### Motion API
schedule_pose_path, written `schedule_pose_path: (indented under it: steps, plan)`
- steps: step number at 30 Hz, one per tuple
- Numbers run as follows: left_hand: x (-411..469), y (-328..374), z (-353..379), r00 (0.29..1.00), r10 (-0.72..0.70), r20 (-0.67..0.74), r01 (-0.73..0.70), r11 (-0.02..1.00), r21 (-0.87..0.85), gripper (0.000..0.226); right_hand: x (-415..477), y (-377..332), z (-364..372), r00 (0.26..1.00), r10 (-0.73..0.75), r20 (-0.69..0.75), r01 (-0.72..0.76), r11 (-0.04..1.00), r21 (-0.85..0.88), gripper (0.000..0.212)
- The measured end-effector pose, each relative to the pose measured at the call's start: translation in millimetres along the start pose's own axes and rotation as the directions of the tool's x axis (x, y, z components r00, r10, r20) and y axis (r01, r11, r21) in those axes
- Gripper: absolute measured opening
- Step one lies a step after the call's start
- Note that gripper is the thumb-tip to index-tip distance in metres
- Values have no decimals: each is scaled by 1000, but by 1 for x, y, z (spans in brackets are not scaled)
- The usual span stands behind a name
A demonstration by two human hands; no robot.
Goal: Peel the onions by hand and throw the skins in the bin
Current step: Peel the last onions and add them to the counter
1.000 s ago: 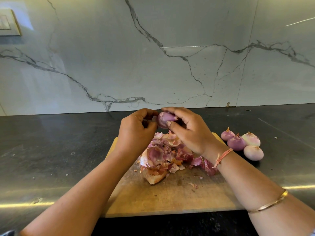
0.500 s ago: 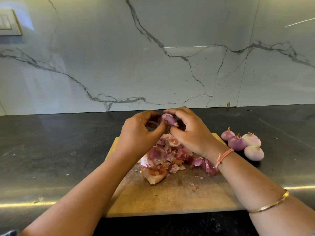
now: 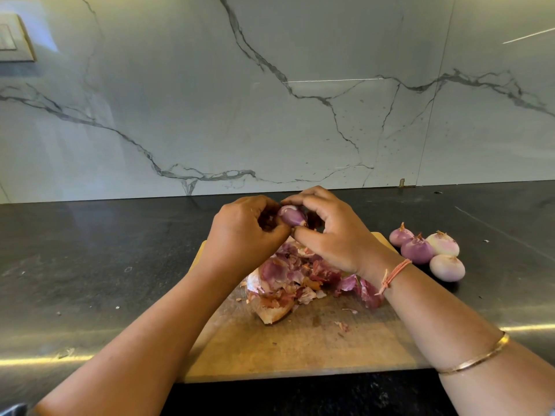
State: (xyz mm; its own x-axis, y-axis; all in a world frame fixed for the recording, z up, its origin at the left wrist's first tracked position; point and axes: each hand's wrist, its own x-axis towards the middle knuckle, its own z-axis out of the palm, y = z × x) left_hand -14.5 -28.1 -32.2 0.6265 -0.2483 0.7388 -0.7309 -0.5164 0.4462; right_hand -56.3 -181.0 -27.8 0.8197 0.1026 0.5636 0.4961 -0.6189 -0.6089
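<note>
A person's left hand (image 3: 246, 232) and right hand (image 3: 333, 235) meet above the far end of a worn wooden cutting board (image 3: 300, 349), working a small, glossy purple onion (image 3: 292, 216) between them. Since half a second ago the left hand has drawn in: its thumb, then stretched toward the onion, is now tucked against it, and the two hands' knuckles and fingertips nearly touch over the top. The onion has barely shifted, and everything else lies as it did.

The right hand's fingers arch over the onion with the thumb curled beneath, pinching it. The left hand's fingers are curled tight at the onion's left end; exactly what they pinch there is hidden. The onion's long axis runs roughly across the view, dipping to the right, where a dry orange scrap clings at its lower tip by the right thumb; a pale patch shows at its upper left.

Below the hands, the board carries a loose heap of purple, pink and tan onion skins (image 3: 294, 274), with a few flakes scattered nearer the camera. Four peeled pale-purple onions (image 3: 426, 250) sit clustered on the dark stone countertop (image 3: 90, 265), just off the board's right edge. An orange thread bracelet (image 3: 393, 273) and a thin gold bangle (image 3: 477, 358) circle the right arm.
</note>
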Motion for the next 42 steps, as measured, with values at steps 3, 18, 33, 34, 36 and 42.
schedule_pose_path:
  steps: [3, 18, 33, 34, 36, 42]
  plan:
    - [0, -1, 0, 1000, 29, -8, -29, 999, 27, 19, 1, -1, -1, 1000, 9, 0, -9, 1000, 20, 31]
    - [2, -2, 0, 1000, 3, 20, -4, 999, 54, 12, -2, -1, -2, 998, 49, 46, -53, 996, 78, 24]
    - [0, -1, -3, 997, -6, 82, 11, 998, -62, 38, -4, -1, -2, 999, 44, 30, -47, 994, 97, 34]
    - [0, -2, -2, 998, -4, 68, 8, 998, -55, 36, -4, -1, -2, 999, 45, 30, -48, 994, 94, 34]
    - [0, -2, -1, 999, 3, 47, -1, 999, -51, 34, -4, 0, -2, 998, 54, 27, -56, 993, 101, 31]
    - [0, -4, -1, 999, 19, 27, -18, 1000, -19, 21, -4, 0, -2, 997, 59, 39, -63, 993, 97, 28]
